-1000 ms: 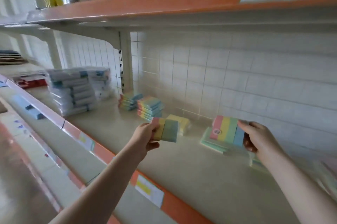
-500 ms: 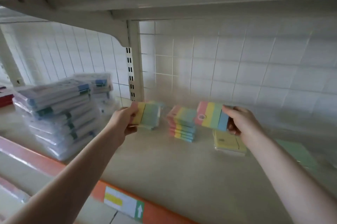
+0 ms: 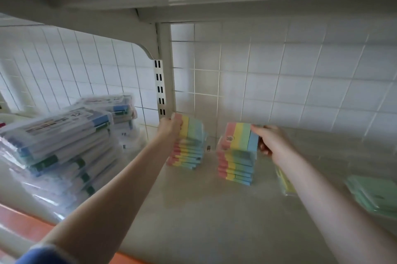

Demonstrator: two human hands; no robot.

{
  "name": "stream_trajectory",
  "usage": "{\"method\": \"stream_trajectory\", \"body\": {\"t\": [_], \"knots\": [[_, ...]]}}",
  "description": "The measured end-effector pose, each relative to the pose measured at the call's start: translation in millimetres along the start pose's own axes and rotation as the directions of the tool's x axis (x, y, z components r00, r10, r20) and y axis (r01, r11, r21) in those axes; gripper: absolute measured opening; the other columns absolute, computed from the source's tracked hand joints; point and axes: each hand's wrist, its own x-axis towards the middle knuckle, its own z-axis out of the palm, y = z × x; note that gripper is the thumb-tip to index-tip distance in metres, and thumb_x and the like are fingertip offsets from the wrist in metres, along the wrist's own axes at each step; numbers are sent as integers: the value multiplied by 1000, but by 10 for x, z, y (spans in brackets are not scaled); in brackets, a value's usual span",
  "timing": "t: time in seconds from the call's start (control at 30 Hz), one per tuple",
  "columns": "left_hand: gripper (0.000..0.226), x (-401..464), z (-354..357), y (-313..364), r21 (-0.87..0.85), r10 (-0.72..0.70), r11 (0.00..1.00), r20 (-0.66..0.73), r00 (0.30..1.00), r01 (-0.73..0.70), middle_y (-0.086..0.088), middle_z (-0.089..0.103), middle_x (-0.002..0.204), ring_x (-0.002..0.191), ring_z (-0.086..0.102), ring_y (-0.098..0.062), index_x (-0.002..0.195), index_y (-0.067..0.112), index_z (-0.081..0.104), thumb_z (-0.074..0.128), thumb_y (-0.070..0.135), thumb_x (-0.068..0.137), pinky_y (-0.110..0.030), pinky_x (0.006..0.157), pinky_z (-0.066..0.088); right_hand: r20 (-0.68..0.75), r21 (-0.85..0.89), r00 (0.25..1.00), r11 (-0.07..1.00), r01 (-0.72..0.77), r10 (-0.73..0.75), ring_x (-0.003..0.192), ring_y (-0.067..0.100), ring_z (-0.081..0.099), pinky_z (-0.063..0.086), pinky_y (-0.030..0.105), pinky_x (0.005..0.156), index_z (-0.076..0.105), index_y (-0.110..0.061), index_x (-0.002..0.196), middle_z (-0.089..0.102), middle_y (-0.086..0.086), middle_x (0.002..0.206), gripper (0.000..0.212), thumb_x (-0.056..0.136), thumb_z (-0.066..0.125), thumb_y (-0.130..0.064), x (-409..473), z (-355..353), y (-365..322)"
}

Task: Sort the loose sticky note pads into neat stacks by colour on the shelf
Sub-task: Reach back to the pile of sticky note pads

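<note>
My left hand [image 3: 169, 127] grips a striped pad [image 3: 190, 127] of pink, yellow, green and blue, tilted just above the left multicolour stack [image 3: 187, 155] near the shelf upright. My right hand [image 3: 271, 142] holds a second striped pad [image 3: 241, 135] by its blue edge, tilted over the right multicolour stack [image 3: 236, 167]. Both stacks stand on the beige shelf [image 3: 204, 220]. A yellow pad [image 3: 286, 184] lies flat partly behind my right forearm. Green pads [image 3: 373, 195] lie at the far right.
Tall piles of plastic-wrapped packs [image 3: 64, 149] fill the shelf's left side. A slotted metal upright [image 3: 161, 87] and a wire grid back wall stand behind the stacks. The shelf above hangs low overhead. An orange front edge [image 3: 25, 227] runs along the bottom left.
Both hands have carried their striped pads leftward and back, from the loose pads to just above the two multicolour stacks. The view has dropped under the upper shelf and closer in.
</note>
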Motion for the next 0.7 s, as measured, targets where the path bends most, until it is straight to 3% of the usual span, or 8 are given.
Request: {"method": "stream_trajectory", "body": {"t": [0.13, 0.2, 0.3, 0.33, 0.4, 0.5, 0.7], "knots": [[46, 169, 110, -154, 102, -43, 994, -73, 996, 50, -8, 56, 90, 74, 55, -21, 116, 7, 51, 32, 44, 97, -28, 53, 36, -3, -51, 1000, 999, -7, 7, 28, 8, 34, 18, 10, 29, 49, -7, 75, 39, 6, 54, 22, 93, 57, -18, 99, 82, 64], [48, 215, 135, -235, 239, -29, 969, -129, 991, 60, -11, 58, 100, 88, 57, -27, 116, 10, 51, 29, 47, 95, -30, 56, 39, -15, -84, 1000, 996, -2, 1, 24, 6, 33, 17, 9, 29, 46, -9, 70, 40, 6, 54, 27, 93, 57, -17, 132, 115, 120], [49, 270, 125, -343, 388, 22, 921, -156, 988, 40, -12, 58, 105, 95, 56, -29, 116, 8, 54, 30, 46, 96, -37, 70, 50, -57, -186, 998, 982, 25, -36, 38, 15, 37, 23, 15, 34, 45, -10, 68, 41, 5, 53, 29, 91, 60, -20, 189, 149, 204], [48, 286, 120, -379, 401, 26, 915, -144, 989, 34, -11, 58, 106, 94, 57, -29, 119, 9, 52, 32, 45, 96, -36, 67, 51, -67, -214, 997, 976, 33, -48, 42, 15, 37, 24, 18, 39, 45, -11, 66, 41, 4, 53, 31, 90, 61, -21, 206, 152, 232], [45, 288, 111, -433, 368, 7, 929, -95, 995, 29, -10, 57, 107, 92, 60, -28, 122, 11, 48, 36, 45, 95, -34, 60, 53, -77, -274, 995, 961, 41, -64, 48, 17, 39, 25, 23, 49, 43, -12, 63, 43, 5, 56, 34, 88, 62, -24, 216, 167, 276], [43, 274, 114, -467, 251, -31, 967, -12, 999, 33, -9, 57, 106, 91, 61, -29, 126, 13, 43, 35, 43, 95, -43, 76, 56, -90, -392, 992, 919, 49, -91, 56, 22, 44, 28, 30, 57, 43, -11, 61, 45, 7, 58, 36, 87, 61, -28, 202, 201, 307], [44, 253, 100, -477, 263, 19, 964, 48, 999, -31, -7, 59, 105, 92, 61, -28, 129, 18, 47, 35, 42, 94, -45, 80, 56, -106, -449, 987, 891, 64, -124, 45, 20, 38, 26, 30, 53, 36, -13, 55, 39, 2, 44, 44, 90, 58, -29, 176, 230, 322]]}}
